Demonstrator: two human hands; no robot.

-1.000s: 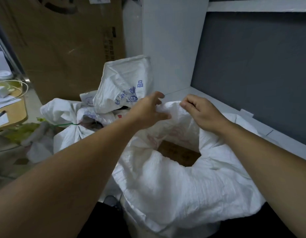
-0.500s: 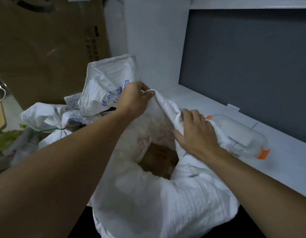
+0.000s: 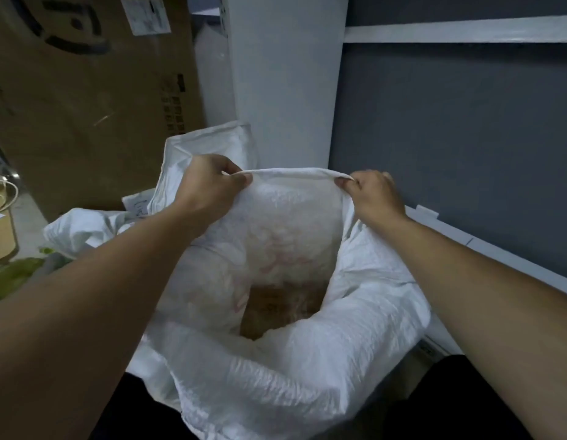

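Note:
A large white woven sack (image 3: 307, 369) stands open in front of me, with brown grain-like contents (image 3: 282, 308) visible deep inside. My left hand (image 3: 209, 185) pinches the far rim of the sack on its left side. My right hand (image 3: 369, 193) pinches the same rim on the right. The rim is lifted and stretched taut between both hands, so the far wall of the sack stands upright.
Behind the sack lie other white sacks (image 3: 209, 147), one tied shut (image 3: 75, 230). A big cardboard box (image 3: 85, 90) leans at the left. A white pillar (image 3: 285, 81) and a grey wall panel with a white ledge (image 3: 485, 246) run along the right.
Both hands have raised the far rim of the sack and pulled it apart and taut. The right hand moved from flat on the fabric to pinching the rim. The plastic bottle on the ledge is now hidden.

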